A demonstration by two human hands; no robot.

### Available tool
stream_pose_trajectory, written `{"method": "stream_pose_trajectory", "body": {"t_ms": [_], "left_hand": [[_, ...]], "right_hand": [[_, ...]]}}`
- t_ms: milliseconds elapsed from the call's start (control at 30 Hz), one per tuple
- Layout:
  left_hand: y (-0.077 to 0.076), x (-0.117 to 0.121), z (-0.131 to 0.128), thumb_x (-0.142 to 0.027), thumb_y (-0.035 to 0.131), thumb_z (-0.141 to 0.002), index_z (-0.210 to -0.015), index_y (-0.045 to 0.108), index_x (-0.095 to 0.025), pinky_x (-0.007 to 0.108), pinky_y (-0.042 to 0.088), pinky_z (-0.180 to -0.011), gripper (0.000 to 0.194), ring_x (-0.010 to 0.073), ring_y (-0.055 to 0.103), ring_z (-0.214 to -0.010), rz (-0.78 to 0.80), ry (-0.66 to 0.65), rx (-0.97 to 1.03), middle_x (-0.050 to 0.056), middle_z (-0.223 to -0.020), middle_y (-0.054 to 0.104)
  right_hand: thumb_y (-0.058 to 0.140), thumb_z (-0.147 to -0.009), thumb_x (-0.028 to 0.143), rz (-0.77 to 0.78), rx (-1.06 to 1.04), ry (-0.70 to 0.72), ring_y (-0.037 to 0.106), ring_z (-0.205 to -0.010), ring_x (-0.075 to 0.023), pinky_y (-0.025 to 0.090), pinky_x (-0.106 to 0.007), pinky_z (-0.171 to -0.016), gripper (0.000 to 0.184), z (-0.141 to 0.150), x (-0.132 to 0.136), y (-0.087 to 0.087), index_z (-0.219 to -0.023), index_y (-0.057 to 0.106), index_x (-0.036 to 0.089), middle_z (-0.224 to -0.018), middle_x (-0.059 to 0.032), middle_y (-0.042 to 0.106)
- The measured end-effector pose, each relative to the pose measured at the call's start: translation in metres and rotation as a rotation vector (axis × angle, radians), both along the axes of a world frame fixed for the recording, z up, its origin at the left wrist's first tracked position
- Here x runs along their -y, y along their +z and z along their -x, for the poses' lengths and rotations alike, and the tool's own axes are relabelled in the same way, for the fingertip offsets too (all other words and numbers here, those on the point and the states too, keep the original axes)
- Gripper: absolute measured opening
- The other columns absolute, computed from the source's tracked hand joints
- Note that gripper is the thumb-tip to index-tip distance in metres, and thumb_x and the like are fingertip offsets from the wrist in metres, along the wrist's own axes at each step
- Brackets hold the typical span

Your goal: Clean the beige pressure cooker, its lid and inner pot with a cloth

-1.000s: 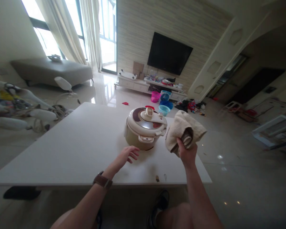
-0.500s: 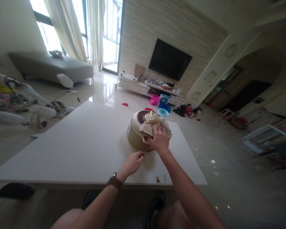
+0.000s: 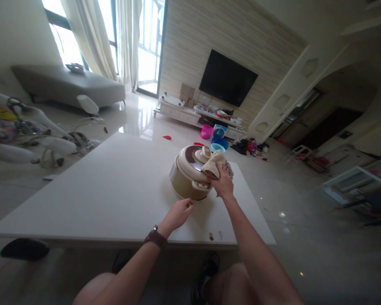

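Observation:
A cream and olive-green electric cooker (image 3: 186, 184) with a brown-topped lid stands upright on the white table (image 3: 114, 190). My right hand (image 3: 224, 183) is closed on a beige cloth (image 3: 214, 164) with a dark pattern, pressing it against the right side of the lid. The lid's knob and the front side handle show beside the cloth. At the cooker's lower front edge is my left hand (image 3: 178, 214), its fingers curled in a pinch. Whatever lies between those fingertips is hidden.
Two small objects, one a dark and yellow piece (image 3: 211, 236), lie near the table's front edge. Beyond the table, a pink basket (image 3: 207, 131) and a light-blue basket (image 3: 218, 148) are on the floor. White-armed equipment (image 3: 55, 146) stands at the left.
My right hand and the cloth have slid rightward across the lid, uncovering the knob and front handle. My left hand stays near the cooker's base.

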State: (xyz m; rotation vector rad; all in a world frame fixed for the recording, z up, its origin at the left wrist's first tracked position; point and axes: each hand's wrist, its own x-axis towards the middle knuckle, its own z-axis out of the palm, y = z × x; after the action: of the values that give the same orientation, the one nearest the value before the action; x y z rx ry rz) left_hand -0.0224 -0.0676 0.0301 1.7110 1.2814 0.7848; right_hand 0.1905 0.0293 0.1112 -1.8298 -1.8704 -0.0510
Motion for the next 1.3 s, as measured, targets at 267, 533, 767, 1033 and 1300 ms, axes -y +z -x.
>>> {"method": "stream_pose_trajectory", "body": {"t_ms": [267, 533, 767, 1033, 1300], "left_hand": [[-0.005, -0.001, -0.003, -0.026, 0.05, -0.096, -0.11, 0.076, -0.017, 0.035, 0.048, -0.087, 0.03, 0.026, 0.071, -0.098, 0.008, -0.013, -0.068, 0.012, -0.106, 0.079], [-0.004, 0.0, -0.009, -0.023, 0.052, -0.096, -0.111, 0.076, -0.018, 0.034, 0.048, -0.088, 0.028, 0.0258, 0.072, -0.101, 0.017, -0.047, -0.112, 0.012, -0.11, 0.08], [-0.002, -0.003, -0.01, -0.022, 0.052, -0.096, -0.111, 0.076, -0.019, 0.033, 0.049, -0.087, 0.028, 0.0253, 0.073, -0.101, 0.001, -0.044, -0.13, 0.012, -0.109, 0.08], [-0.01, -0.004, -0.012, -0.023, 0.053, -0.096, -0.111, 0.076, -0.019, 0.033, 0.05, -0.089, 0.028, 0.0258, 0.073, -0.104, 0.006, -0.064, -0.179, 0.012, -0.112, 0.08], [-0.011, -0.007, -0.018, -0.022, 0.053, -0.095, -0.111, 0.076, -0.021, 0.034, 0.05, -0.089, 0.028, 0.027, 0.074, -0.105, -0.001, -0.071, -0.193, 0.013, -0.113, 0.08]], "right_hand": [[0.062, -0.089, 0.02, -0.045, -0.007, 0.0, 0.059, -0.142, -0.0344, 0.051, -0.046, -0.113, 0.062, -0.017, -0.004, 0.003, -0.152, 0.062, 0.025, -0.16, -0.0103, 0.06], [0.055, -0.09, 0.017, -0.029, 0.101, 0.005, 0.068, -0.129, -0.0348, 0.053, -0.046, -0.107, 0.052, 0.002, -0.025, 0.032, -0.14, 0.07, 0.022, -0.154, -0.0143, 0.064], [0.059, -0.084, 0.01, -0.02, 0.239, 0.281, 0.051, -0.152, -0.0316, 0.044, -0.044, -0.122, 0.065, -0.002, 0.01, 0.019, -0.147, 0.066, 0.021, -0.158, -0.0104, 0.062], [0.055, -0.089, 0.019, -0.134, -0.102, 0.024, 0.065, -0.137, -0.0343, 0.053, -0.052, -0.114, 0.062, -0.016, -0.012, -0.004, -0.15, 0.062, 0.014, -0.147, -0.0178, 0.069], [0.05, -0.089, 0.021, -0.31, -0.184, 0.22, 0.055, -0.15, -0.0301, 0.044, -0.053, -0.124, 0.057, -0.005, 0.041, -0.048, -0.144, 0.065, 0.02, -0.147, -0.0133, 0.07]]}}
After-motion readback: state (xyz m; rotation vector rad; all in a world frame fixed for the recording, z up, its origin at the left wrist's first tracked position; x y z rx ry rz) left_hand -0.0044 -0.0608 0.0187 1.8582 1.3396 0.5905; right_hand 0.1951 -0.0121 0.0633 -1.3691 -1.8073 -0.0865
